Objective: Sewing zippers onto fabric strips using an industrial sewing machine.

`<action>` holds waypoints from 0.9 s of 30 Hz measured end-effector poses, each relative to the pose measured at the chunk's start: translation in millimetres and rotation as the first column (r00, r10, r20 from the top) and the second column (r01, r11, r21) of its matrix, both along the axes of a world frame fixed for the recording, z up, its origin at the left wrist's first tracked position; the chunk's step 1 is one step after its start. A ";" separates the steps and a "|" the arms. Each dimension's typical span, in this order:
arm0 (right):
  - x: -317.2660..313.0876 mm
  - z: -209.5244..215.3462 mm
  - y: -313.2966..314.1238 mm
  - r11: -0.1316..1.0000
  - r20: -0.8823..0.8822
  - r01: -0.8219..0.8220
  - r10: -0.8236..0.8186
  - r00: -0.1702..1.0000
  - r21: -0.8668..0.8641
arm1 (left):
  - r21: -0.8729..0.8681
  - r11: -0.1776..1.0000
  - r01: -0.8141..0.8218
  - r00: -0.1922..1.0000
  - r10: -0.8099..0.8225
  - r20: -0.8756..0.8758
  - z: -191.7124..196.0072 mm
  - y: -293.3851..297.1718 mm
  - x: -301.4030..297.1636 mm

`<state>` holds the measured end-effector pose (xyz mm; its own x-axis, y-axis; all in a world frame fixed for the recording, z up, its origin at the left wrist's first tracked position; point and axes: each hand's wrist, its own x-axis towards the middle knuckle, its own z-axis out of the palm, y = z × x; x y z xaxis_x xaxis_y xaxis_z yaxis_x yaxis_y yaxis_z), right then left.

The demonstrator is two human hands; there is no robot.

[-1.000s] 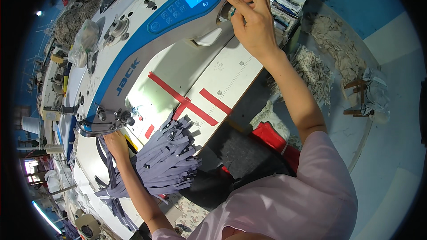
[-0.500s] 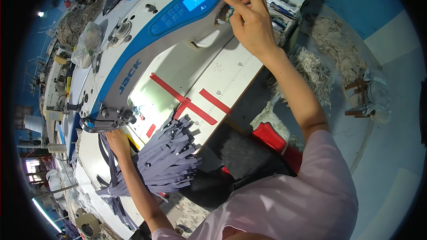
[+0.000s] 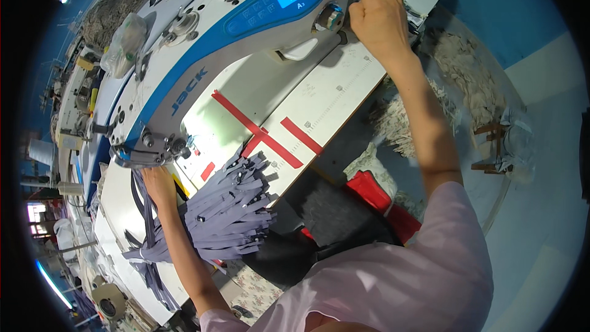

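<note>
My right hand [image 3: 381, 18] is at the far end of the control panel [image 3: 258, 9] on a white and blue sewing machine [image 3: 215, 61]. Its index finger is stretched out onto a button there; the other fingers are loosely bent and hold nothing. My left hand [image 3: 161, 185] lies by the machine's needle end, its fingertips hidden under the sewing head [image 3: 147, 155]. Dark strips [image 3: 142, 200] run up beside that hand. Under and beside my left forearm lies a thick bundle of grey-purple zipper strips [image 3: 230, 215], cut ends fanned to the right.
Red tape strips [image 3: 264, 135] mark the white table [image 3: 319, 101]. A handwheel [image 3: 330, 17] sits below my right hand. Black cloth [image 3: 344, 215] and a red item [image 3: 372, 190] are near my lap. Fabric piles [image 3: 458, 74] and a wooden stool [image 3: 488, 147] stand on the right.
My right index finger has moved along the panel to a button at its far end. Digits on the lit display differ. The whole view has shifted slightly; my left hand stays by the needle end.
</note>
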<state>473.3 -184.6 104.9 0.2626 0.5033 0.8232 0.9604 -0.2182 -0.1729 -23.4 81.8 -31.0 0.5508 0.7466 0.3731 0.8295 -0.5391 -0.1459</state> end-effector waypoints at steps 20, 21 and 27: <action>-184.5 -95.1 -16.2 0.834 -0.589 -0.532 0.359 0.724 -0.145 | -0.586 0.691 0.423 0.870 -0.129 0.476 76.2 -143.6 39.5; -190.1 -93.5 -12.5 0.818 -0.594 -0.550 0.361 0.719 -0.168 | -0.574 0.682 0.453 0.845 -0.125 0.519 70.1 -144.3 36.2; -218.8 -83.6 18.1 0.669 -0.641 -0.719 0.472 0.605 -0.187 | -0.635 0.645 0.425 0.829 0.004 0.559 72.1 -145.4 43.2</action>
<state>254.5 -166.5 21.3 0.0777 0.9334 0.3502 0.6792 0.2076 -0.7040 19.8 -63.7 41.1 0.6387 0.7688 0.0325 0.5119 -0.4561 0.7280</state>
